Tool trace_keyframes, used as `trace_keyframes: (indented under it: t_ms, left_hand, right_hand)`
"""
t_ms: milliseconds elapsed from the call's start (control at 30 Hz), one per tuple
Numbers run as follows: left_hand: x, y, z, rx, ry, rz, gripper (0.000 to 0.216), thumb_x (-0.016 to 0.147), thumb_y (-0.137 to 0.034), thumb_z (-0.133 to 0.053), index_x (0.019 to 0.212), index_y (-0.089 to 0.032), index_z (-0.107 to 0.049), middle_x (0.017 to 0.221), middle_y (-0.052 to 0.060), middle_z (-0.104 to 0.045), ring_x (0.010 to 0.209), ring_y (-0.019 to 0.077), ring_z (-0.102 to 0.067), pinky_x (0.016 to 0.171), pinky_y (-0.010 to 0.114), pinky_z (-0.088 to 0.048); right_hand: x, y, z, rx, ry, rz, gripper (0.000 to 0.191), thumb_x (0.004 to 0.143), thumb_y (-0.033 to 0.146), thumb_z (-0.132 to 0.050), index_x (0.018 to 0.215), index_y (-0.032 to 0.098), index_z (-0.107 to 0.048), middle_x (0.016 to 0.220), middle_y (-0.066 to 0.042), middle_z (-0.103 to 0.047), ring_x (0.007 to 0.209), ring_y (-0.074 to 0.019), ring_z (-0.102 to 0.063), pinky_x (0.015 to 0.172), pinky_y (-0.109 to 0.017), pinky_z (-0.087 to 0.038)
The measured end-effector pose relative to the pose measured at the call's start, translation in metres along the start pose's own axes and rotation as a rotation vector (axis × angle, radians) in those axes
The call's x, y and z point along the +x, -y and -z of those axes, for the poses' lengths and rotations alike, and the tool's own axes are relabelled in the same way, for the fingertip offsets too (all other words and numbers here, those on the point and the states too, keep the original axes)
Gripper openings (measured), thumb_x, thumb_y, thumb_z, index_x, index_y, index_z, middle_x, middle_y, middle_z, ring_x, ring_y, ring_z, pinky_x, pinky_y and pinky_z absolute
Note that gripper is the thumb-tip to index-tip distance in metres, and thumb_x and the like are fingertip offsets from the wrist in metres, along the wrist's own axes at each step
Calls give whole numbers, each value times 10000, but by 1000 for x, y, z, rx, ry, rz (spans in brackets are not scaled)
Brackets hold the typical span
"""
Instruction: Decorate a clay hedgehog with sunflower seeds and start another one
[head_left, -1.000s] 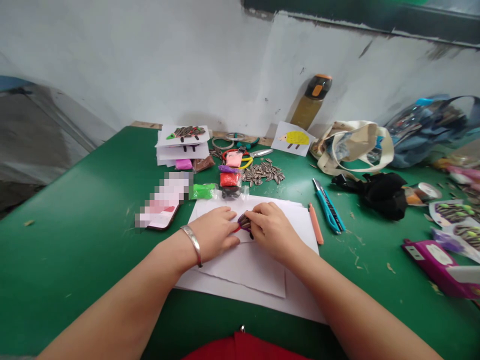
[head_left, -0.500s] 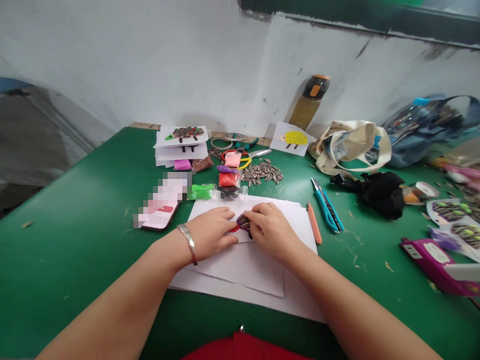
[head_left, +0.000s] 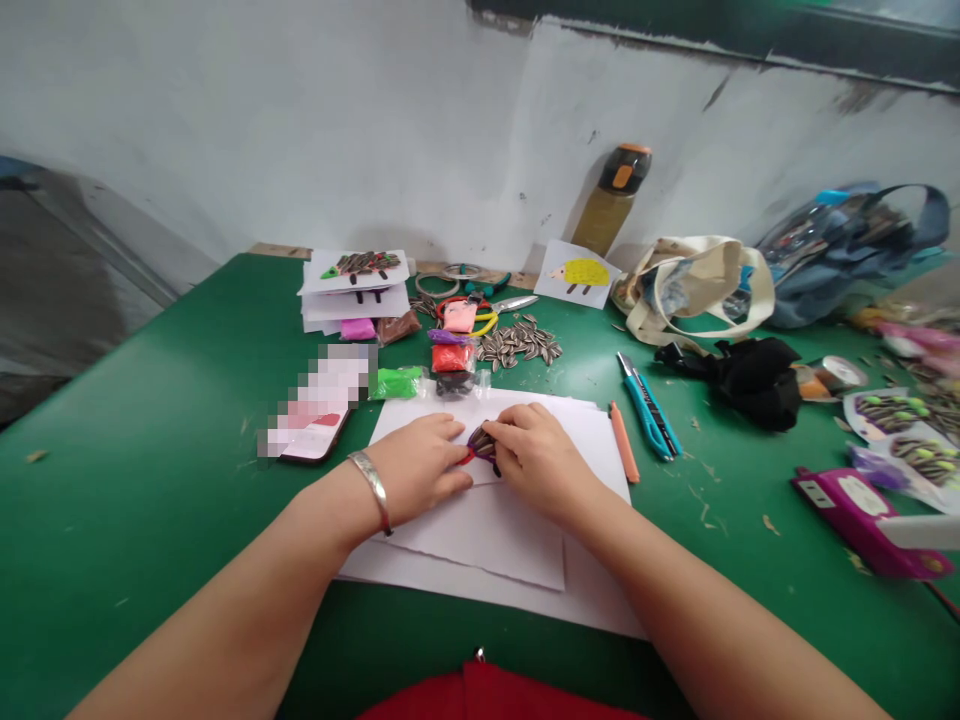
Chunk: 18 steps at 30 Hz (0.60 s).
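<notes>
White paper sheets [head_left: 480,540] lie stacked under both hands. On the top sheet is a small hedgehog shape [head_left: 482,440] with a red clay snout, purple clay and striped sunflower seeds. My left hand [head_left: 424,470], with a silver bangle at the wrist, rests flat with its fingers stretched out, tips beside the red snout. My right hand [head_left: 536,460] has thumb and forefinger closed together at the seeds, pressing a sunflower seed there. Its fingers hide the right part of the shape.
Beyond the paper lie a pile of sunflower seeds [head_left: 521,342], scissors [head_left: 514,304] and red [head_left: 452,357] and green [head_left: 397,382] clay packets. A phone [head_left: 319,420] is at left; an orange marker [head_left: 624,443] and blue utility knife [head_left: 649,410] lie right. A bottle [head_left: 611,200] stands behind.
The whole view has shifted slightly. My right fingertips have moved very little at the seeds, and my left hand stays flat on the paper.
</notes>
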<state>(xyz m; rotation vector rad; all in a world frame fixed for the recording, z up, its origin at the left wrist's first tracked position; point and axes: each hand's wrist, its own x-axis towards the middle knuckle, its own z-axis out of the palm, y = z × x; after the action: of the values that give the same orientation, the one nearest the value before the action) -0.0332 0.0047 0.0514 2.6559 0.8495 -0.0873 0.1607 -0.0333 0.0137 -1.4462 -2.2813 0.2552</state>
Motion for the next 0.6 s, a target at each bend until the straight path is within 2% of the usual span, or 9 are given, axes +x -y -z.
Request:
trace_keyframes:
  t_ms: [333, 600]
  left_hand:
    - [0, -1, -2, 22, -17, -6, 225, 907, -298, -531, 851, -153, -692, 933, 85, -599, 937, 240, -549, 821, 349, -423]
    - [2, -2, 4, -15, 15, 24, 211, 918, -288, -529, 885, -156, -691, 918, 67, -602, 923, 219, -561, 806, 317, -425]
  right_hand:
    - [0, 1, -1, -21, -4, 7, 269, 882, 88, -466, 915, 185, -714, 929, -95, -640, 894, -216, -517, 797, -346, -405]
    - [0, -4, 2, 13, -20, 3, 273, 884, 89, -455, 947, 174, -707, 947, -104, -637, 908, -219, -535, 799, -342, -409]
